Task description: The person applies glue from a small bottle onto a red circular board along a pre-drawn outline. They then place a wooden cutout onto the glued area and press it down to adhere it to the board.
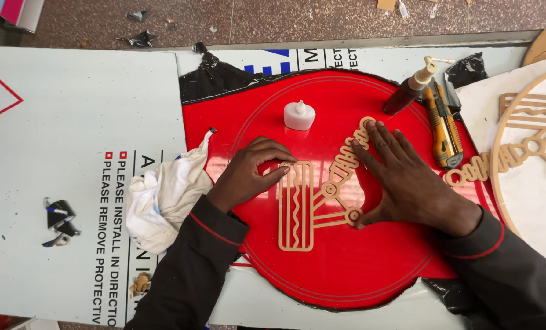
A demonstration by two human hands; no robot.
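On the red disc [358,263], a tan cut-out piece [313,205] lay flat. The left hand [248,174] pressed its rectangular end with curled fingertips, gripping nothing. The right hand [407,180], fingers spread wide, held down its beaded arm.

Cutout [313,205]: tan wooden fretwork piece, lying flat
Shape: slotted rectangle with wavy line, spokes and rings
Place: centre of red disc [346,263]
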